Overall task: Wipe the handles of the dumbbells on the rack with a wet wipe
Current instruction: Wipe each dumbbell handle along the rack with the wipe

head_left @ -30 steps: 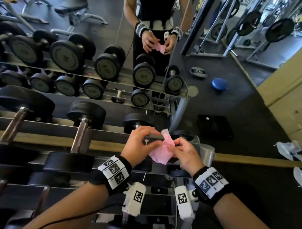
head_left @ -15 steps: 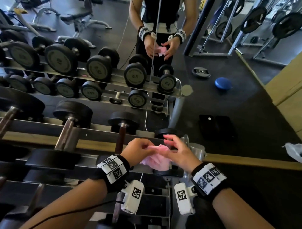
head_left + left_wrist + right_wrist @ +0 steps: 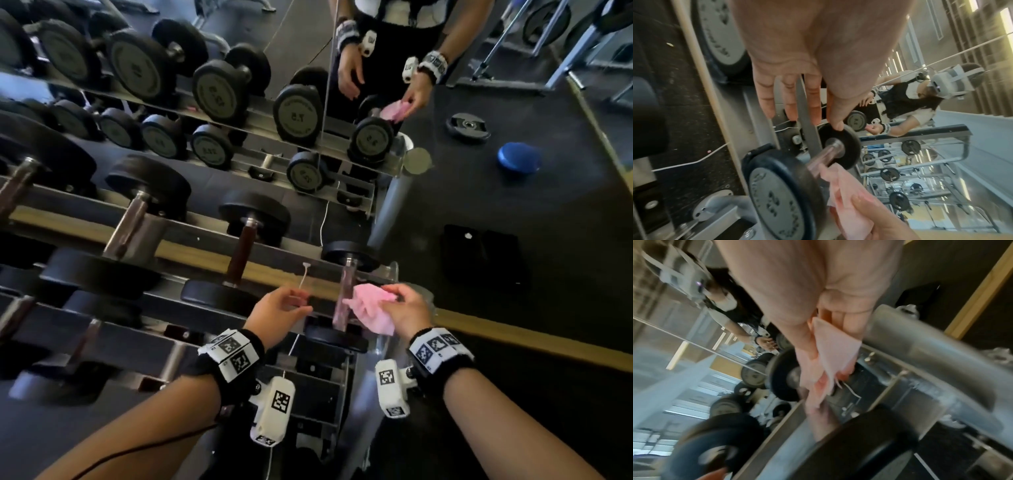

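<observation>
Gym floor — dk rubber; mirror wall

Both forearms bare, no sleeves. Behind left hand: black wristband wrapped with white panel of black square fiducial codes. Under it, white boxy wrist camera housing, rounded corners, one square code on its face. Thin black cable trails along left forearm. Behind right hand: matching black wristband, white coded panel. Beside it, second white camera housing, square code on its face, smaller code at lower end.
</observation>
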Tool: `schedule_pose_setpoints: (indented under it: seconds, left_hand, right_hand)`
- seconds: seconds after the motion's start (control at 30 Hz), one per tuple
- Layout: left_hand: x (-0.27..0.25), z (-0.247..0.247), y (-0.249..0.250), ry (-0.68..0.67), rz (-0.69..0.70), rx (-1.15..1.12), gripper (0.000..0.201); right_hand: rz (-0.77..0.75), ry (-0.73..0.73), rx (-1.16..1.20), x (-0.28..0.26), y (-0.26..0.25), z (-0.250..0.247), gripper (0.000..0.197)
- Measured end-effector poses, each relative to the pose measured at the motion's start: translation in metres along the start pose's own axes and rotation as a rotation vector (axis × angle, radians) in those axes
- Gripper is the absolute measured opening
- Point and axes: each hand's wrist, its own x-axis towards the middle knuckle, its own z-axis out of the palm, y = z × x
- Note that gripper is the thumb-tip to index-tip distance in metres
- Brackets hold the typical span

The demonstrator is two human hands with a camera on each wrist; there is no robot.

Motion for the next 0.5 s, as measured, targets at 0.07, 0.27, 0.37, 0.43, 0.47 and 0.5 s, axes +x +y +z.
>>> schedule_pose_setpoints:
  seconds: [0.07, 0.27, 0.37, 0.43, 0.47, 0.5]
  left_hand:
    - [-0.002, 0.007, -0.007, -0.003, -0.01, -0.017, 0.023]
    - [-0.004, 0.023, -0.024, -0.003, -0.053, -0.006, 0.026]
    - [-0.006, 0.03, -0.031, -0.003, -0.071, -0.016, 0.027]
    - [-0.006, 0.033, -0.033, 0.005, -0.083, 0.004, 0.025]
    - [-0.006, 0.034, -0.034, 0.011, -0.088, 0.009, 0.024]
    - [-0.006, 0.034, -0.033, 0.018, -0.091, 0.012, 0.023]
  right_hand:
    - [0.024, 0.048, -0.068, 0.013, 0.009, 0.001, 0.021]
    - [0.065, 0.135, -0.113, 0.046, 0.007, 0.018, 0.023]
    - [-0.005, 0.074, -0.058, 0.047, 0.003, 0.03, 0.025]
    - [-0.066, -0.006, 0.073, 0.041, 0.004, 0.037, 0.026]
    - [-0.083, -0.05, 0.149, 0.038, 0.005, 0.04, 0.027]
    - [-0.085, -0.086, 0.216, 0.035, 0.006, 0.041, 0.028]
